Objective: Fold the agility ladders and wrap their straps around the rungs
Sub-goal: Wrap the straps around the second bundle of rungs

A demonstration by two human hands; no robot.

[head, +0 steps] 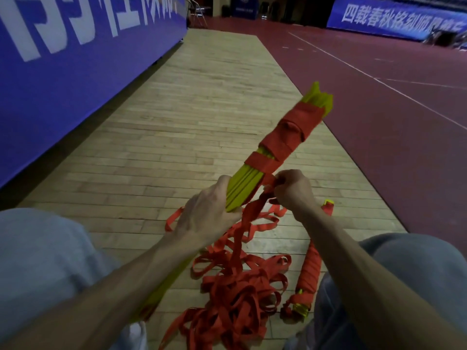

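Observation:
A bundle of yellow ladder rungs (243,183) points up and away from me, held above the floor. Red strap (285,137) is wound round its upper half. My left hand (204,215) grips the bundle at its middle. My right hand (293,190) pinches the red strap right beside the bundle, just below the last wrap. From there the strap runs down into a loose red pile (237,294) on the wooden floor between my knees. A second bundle (308,276), fully wrapped in red, lies on the floor by my right knee.
A blue banner wall (75,72) runs along the left. The wooden floor strip (202,102) meets dark red court flooring (391,109) on the right. My knees in light trousers frame the pile on both sides. A folding chair (198,11) stands far back.

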